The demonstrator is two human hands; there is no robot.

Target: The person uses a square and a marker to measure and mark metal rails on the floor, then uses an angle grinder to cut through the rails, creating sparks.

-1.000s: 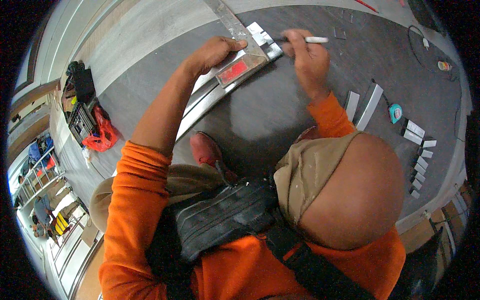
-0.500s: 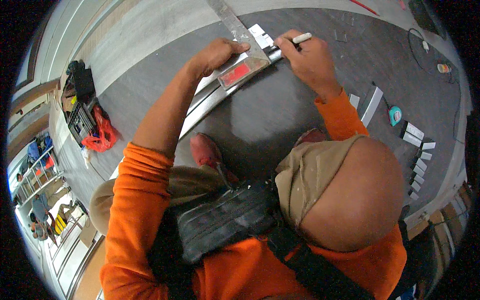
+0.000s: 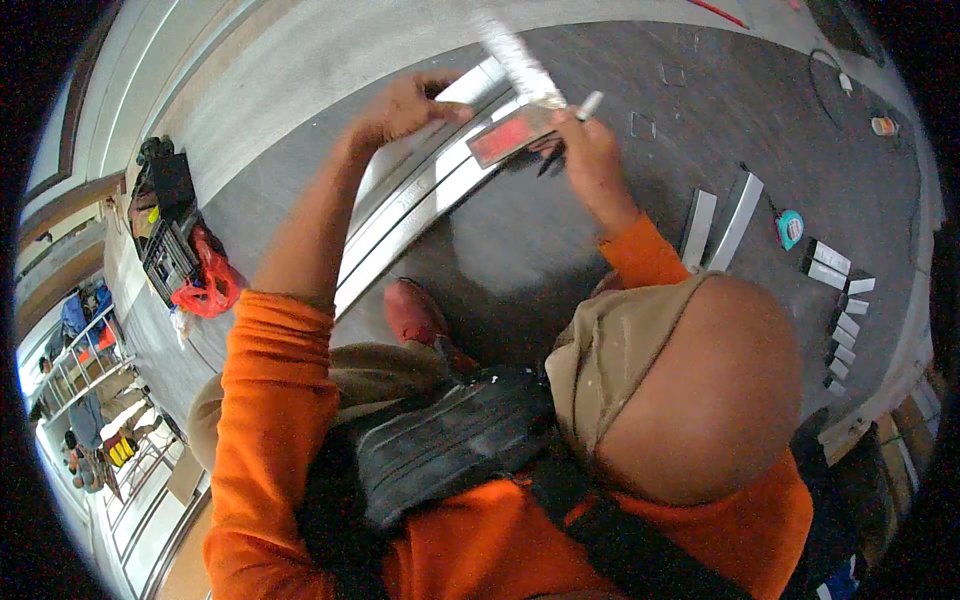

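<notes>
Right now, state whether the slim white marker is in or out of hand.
In: the right hand grips the slim white marker, its pale end protruding.

Floor: dark grey, well stocked!
Silver profiles: slanting across it.
Tape measure: teal, near pale bars.

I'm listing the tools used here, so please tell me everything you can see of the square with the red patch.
The square is L-shaped: a long, pale blade, metallic-looking but motion-blurred, and a shorter, thicker handle bearing a bright red patch. The blade slants toward the upper left, the handle toward the lower left, overlapping the silvery strips in view. The right hand grips near its corner. Whether it rests on the strips or is lifted, I can't tell.
</notes>
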